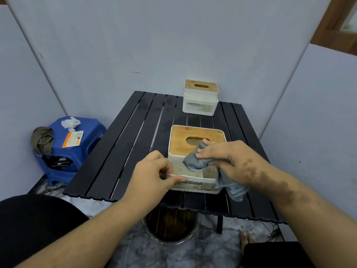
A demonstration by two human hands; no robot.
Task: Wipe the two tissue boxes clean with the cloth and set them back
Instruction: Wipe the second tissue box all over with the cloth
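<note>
Your right hand (222, 154) gripped the grey cloth (197, 161), pressing it on the near tissue box (193, 149) | your left hand (154, 171) pinched its front rim at 9 o'clock | box: white, speckled, wooden slotted lid, at table (119, 151) centre | second tissue box (201, 97) stood at 12 o'clock, well apart.

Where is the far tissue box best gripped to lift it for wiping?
Judging by shape, take the far tissue box by its two plain white side walls, coming down from above and in front. The wooden lid may sit loose, and the front compartment's thin rim makes a poorer grip. It stands upright near the table edge.
</note>
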